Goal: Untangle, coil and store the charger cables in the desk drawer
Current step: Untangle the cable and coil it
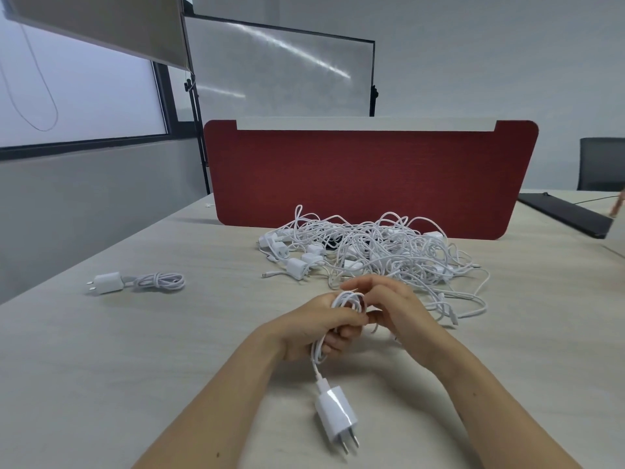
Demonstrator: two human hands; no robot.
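Observation:
My left hand point(318, 328) grips a small coil of white charger cable point(348, 301) above the desk. Its white plug adapter point(336, 414) hangs below the hand on a short length of cable. My right hand point(392, 308) pinches the same cable at the coil, fingers curled around a strand. Behind the hands a tangled pile of white cables and adapters point(372, 252) lies on the desk. A coiled charger with its adapter point(135, 282) lies apart at the left. No drawer is in view.
A red divider panel point(368, 177) stands along the desk's far edge, right behind the pile. A black flat device point(568, 213) lies at the far right, with another person's fingers point(618, 204) near it. The pale wooden desk point(135, 367) spreads left and front.

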